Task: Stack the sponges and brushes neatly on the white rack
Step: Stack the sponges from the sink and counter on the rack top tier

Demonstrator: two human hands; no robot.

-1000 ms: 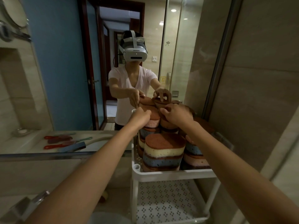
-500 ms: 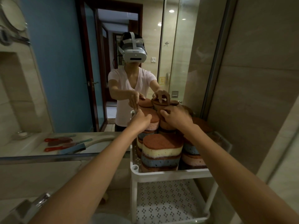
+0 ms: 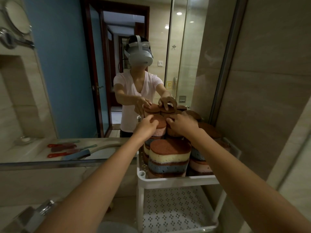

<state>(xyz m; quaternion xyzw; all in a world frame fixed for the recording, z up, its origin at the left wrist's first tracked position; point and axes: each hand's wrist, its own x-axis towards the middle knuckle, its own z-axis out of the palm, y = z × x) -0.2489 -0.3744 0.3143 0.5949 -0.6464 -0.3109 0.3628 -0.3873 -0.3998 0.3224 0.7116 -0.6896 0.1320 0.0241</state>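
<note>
Sponges [image 3: 169, 158]: layered oval blocks with brown scouring tops, stacked in several columns on the top tier of the white rack [image 3: 178, 179], centre to lower centre of the frame, hard against a mirror. Front column: brown over cream, brown, blue, brown; its long axis is seen running left to right across the frame. Taller columns are stood behind it and to its right.

Left hand [image 3: 147, 126]: laid at the left edge of the back sponge [image 3: 159, 125], a brown-topped pink one, just above the frame's centre. Fingers are curled toward the rim, thumb on top; whether the sponge is actually pinched cannot be told.

Right hand [image 3: 182, 123]: set at the right of the same sponge, over the neighbouring column. Fingertips are pointed left and slightly spread, touching or nearly touching brown tops; a grip is not visible.

Key relation: the back sponge is bracketed between the two hands, left hand at its left end, right hand at its right end, so its long axis appears to run hand to hand. Both hands are about equally near. Squaring it over its column is judged the step in hand.

Brushes [image 3: 62, 149]: red-handled, seen only as a reflection at centre left; not on the rack. The lower tier [image 3: 170, 209] carries nothing that can be seen.
</note>
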